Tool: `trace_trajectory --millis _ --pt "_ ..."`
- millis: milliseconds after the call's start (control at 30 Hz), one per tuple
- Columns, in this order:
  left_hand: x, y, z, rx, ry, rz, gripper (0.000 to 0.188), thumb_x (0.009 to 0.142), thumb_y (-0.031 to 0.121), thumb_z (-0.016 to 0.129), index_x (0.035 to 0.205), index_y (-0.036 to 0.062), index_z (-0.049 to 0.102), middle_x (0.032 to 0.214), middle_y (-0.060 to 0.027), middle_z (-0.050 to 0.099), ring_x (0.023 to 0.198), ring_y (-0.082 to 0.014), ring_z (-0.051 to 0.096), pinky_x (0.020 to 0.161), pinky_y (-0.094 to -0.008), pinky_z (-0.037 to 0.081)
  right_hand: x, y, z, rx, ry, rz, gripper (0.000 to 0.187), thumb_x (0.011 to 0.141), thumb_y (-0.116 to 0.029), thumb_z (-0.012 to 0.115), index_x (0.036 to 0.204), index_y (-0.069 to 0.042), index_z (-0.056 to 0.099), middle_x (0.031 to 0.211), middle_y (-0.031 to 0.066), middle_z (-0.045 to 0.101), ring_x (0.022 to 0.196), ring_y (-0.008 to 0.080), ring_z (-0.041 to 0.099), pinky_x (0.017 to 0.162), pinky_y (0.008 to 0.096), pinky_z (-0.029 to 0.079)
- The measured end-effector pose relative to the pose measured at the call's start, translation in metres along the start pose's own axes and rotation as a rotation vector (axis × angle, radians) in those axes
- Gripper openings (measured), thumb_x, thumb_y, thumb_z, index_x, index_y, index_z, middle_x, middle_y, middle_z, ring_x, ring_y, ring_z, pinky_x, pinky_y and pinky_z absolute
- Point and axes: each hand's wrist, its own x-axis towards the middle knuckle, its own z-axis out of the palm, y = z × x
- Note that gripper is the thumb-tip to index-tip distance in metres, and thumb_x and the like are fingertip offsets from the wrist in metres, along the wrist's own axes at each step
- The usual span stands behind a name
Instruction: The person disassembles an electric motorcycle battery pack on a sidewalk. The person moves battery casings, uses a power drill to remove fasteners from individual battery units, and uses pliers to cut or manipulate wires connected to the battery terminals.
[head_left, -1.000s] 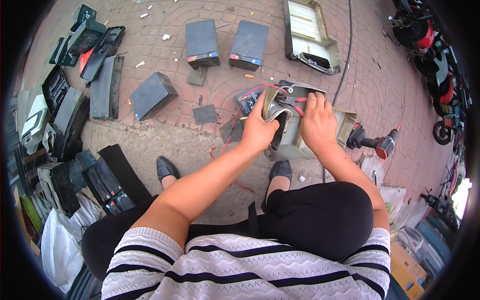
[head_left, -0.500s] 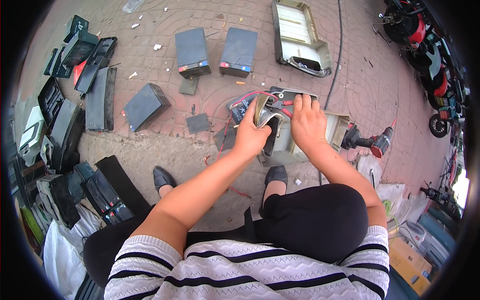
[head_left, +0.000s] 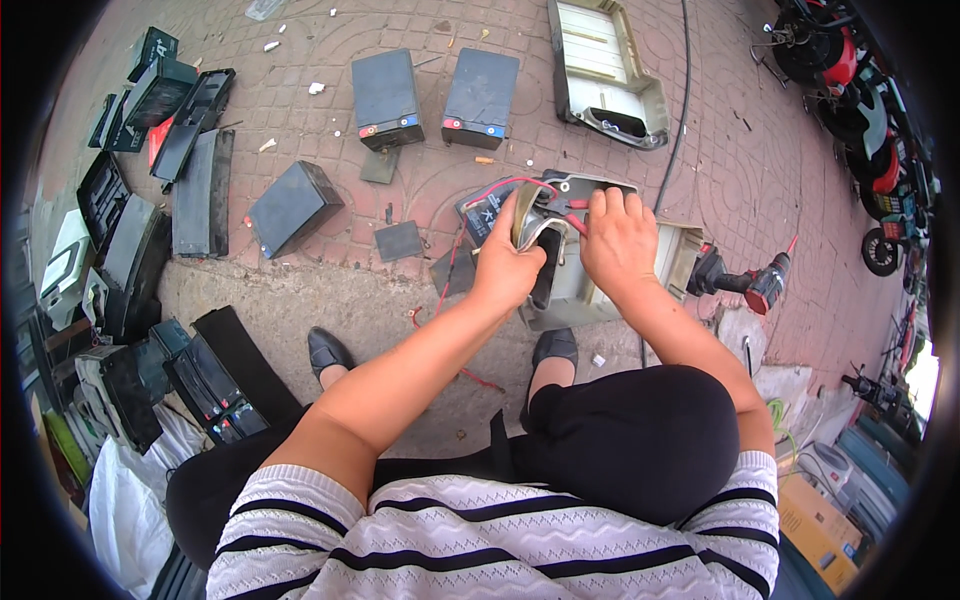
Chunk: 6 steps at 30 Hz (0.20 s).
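Note:
My left hand [head_left: 508, 262] is closed on the raised end of a grey plastic case shell [head_left: 572, 302], thumb bent over its rim. A pair of red-handled pliers [head_left: 573, 219] is in my right hand [head_left: 617, 245], whose fingers wrap the grips. The jaws sit at the shell's end, close to my left fingers. A thin red wire [head_left: 507, 181] arches over that end. Just left of the shell lies a dark battery [head_left: 484, 212] with a printed top, partly hidden by my left hand. What the jaws touch is too small to tell.
Two grey batteries [head_left: 387, 90] stand ahead, and another block-shaped battery [head_left: 296, 212] lies left. A second case shell [head_left: 603, 75] is at the far right, near a black cable [head_left: 683, 110]. A cordless drill [head_left: 745, 280] lies right. Battery casings [head_left: 201, 195] crowd the left; parked scooters [head_left: 865, 130] line the right.

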Motion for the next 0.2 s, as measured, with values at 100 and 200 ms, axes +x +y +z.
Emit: trace_trajectory --millis 100,200 --pt "-0.004 0.0 -0.001 0.076 0.027 0.0 0.081 0.078 -0.012 0.053 0.153 0.0092 0.031 0.126 -0.0023 0.056 0.105 -0.0105 0.055 0.089 -0.0214 0.044 0.001 0.001 -0.013 0.091 0.014 -0.023 0.028 0.073 -0.024 0.07 0.092 -0.007 0.059 0.096 0.0085 0.058 0.092 0.0267 0.055 0.08 0.038 0.044" --pt "-0.011 -0.002 0.002 0.145 0.024 -0.011 0.083 0.079 -0.008 0.055 0.155 0.0111 0.025 0.133 -0.0045 0.054 0.112 -0.0123 0.054 0.093 -0.0228 0.042 -0.002 0.004 -0.014 0.115 -0.035 -0.021 0.032 0.07 -0.026 0.074 0.092 -0.007 0.059 0.096 0.0087 0.058 0.094 0.0272 0.053 0.083 0.04 0.042"
